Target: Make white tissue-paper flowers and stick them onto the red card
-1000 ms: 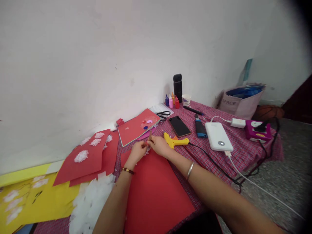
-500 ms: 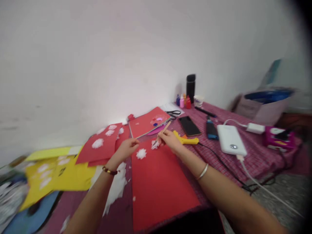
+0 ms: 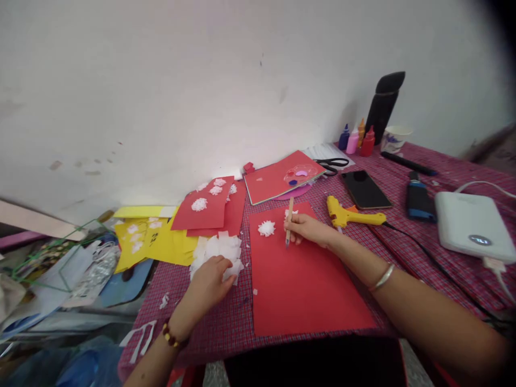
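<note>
My right hand [image 3: 304,228] pinches a light wooden stick [image 3: 289,220] whose thin dark tip points down over a large red sheet of paper [image 3: 306,290]. On that sheet sits a white fluffy paper tuft [image 3: 266,228]; a second one is partly hidden behind my right hand. To the left, my left hand [image 3: 212,277] rests over a pile of white tissue paper pieces [image 3: 221,248]. Its fingers are slightly bent with the thumb apart, and nothing shows in them.
Red cards with white tufts [image 3: 209,207] and yellow cards [image 3: 161,242] lie left. A yellow glue gun [image 3: 346,215], phone [image 3: 366,189], scissors [image 3: 331,165], paint bottles [image 3: 352,141] and white power bank [image 3: 471,226] are on the right. Behind the table stands a wall.
My left hand has gone from the red sheet's top edge down to the tissue pile. My right hand has drawn back from the second tuft, still holding the stick. The view has shifted.
</note>
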Tool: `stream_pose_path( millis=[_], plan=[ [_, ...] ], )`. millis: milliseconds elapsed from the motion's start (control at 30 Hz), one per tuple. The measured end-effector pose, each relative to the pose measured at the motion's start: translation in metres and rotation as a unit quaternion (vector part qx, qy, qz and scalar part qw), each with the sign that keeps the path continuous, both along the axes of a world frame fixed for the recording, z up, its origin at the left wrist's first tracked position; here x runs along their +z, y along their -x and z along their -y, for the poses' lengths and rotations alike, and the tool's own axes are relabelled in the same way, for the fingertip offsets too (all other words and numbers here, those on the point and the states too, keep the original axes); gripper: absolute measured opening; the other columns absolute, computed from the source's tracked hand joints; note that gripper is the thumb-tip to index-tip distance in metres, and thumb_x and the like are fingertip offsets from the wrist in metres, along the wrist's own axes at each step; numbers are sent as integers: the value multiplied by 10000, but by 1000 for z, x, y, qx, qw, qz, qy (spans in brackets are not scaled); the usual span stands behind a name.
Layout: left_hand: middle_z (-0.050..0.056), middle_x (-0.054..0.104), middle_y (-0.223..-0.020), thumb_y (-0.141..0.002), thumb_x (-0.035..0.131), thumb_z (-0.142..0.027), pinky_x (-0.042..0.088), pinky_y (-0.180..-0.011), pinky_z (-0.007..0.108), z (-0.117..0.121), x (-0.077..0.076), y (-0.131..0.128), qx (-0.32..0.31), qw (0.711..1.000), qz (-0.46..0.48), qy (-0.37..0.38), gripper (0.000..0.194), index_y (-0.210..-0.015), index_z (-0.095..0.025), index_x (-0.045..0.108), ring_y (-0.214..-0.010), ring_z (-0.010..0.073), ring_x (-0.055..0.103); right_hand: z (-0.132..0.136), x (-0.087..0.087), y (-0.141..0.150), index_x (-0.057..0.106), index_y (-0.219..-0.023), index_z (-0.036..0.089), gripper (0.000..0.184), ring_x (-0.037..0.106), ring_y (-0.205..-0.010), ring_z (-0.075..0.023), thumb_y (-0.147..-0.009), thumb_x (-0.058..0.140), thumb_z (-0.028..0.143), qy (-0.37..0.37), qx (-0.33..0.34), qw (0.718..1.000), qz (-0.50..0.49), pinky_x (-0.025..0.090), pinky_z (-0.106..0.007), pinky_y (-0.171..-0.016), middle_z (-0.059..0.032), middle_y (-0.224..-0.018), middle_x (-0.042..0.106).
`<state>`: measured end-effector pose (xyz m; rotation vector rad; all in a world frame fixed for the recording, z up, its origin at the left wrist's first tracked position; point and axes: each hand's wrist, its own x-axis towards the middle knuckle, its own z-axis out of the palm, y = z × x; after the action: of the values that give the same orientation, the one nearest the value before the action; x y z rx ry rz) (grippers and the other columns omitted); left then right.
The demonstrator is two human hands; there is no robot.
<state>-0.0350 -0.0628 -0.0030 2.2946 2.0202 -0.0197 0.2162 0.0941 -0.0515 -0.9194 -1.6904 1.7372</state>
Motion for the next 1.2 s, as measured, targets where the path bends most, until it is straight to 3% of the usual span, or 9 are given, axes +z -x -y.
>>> stream_pose_path(
  millis=[100, 200, 400, 500, 633, 767, 967, 1200],
  plan=[
    [69, 604, -841, -765, 498, -240, 378, -700, 295, 2, -10, 1, 31, 999, -9, 3, 106, -814, -182, 571, -815, 217, 555, 0, -2, 0, 478, -687, 162, 178, 521, -429, -81, -805, 517, 290, -11, 4, 1000, 6, 414, -177, -400, 2, -539, 596],
    [42, 592, -689, -778, 418, -168, 334, -590, 264, 1, -14, 5, 77, 997, 8, 3, 157, -693, -179, 549, -657, 178, 546, -2, -5, 0, 476, -700, 164, 178, 529, -439, -81, -809, 516, 299, -20, 15, 1000, 7, 419, -180, -409, -5, -568, 609],
    [9, 564, -594, -758, 453, -194, 325, -546, 241, -2, -8, 18, 121, 977, 168, -41, 147, -663, -170, 562, -579, 150, 516, -2, -7, 0, 478, -702, 165, 185, 537, -456, -90, -806, 517, 314, -30, 19, 999, 9, 415, -193, -416, -9, -586, 609],
    [13, 585, -672, -748, 503, -248, 360, -541, 229, -3, 3, 19, 158, 936, 308, -57, 118, -720, -164, 581, -597, 138, 519, -2, -6, 1, 482, -713, 166, 185, 537, -457, -92, -802, 521, 324, -33, 14, 999, 0, 417, -196, -421, -4, -586, 610],
    [-29, 522, -618, -695, 606, -279, 350, -507, 197, -13, 19, 5, 177, 844, 503, -61, 134, -681, -163, 540, -539, 90, 463, 1, 0, 2, 516, -703, 160, 219, 508, -435, -80, -789, 534, 361, -26, -14, 997, -67, 412, -195, -434, 22, -529, 574],
    [-70, 464, -554, -632, 664, -240, 314, -469, 178, -38, 22, -23, 166, 757, 631, -30, 180, -702, -175, 511, -467, 58, 388, 7, 12, 2, 563, -730, 148, 253, 498, -435, -70, -752, 577, 399, -4, -52, 990, -134, 396, -189, -443, 30, -525, 563],
    [-49, 473, -546, -611, 673, -320, 287, -458, 183, -73, 4, -67, 142, 722, 676, 38, 213, -659, -152, 551, -468, 57, 384, 14, 31, -3, 572, -795, 166, 281, 507, -423, -80, -745, 578, 442, -4, -99, 966, -239, 386, -202, -428, 24, -546, 584],
    [-49, 478, -526, -593, 700, -313, 281, -451, 182, -76, -12, -84, 161, 672, 720, 63, 228, -629, -134, 563, -454, 50, 384, 19, 35, -1, 561, -784, 168, 302, 490, -419, -82, -775, 545, 469, -90, -70, 972, -204, 383, -208, -432, 24, -540, 572]
  ],
)
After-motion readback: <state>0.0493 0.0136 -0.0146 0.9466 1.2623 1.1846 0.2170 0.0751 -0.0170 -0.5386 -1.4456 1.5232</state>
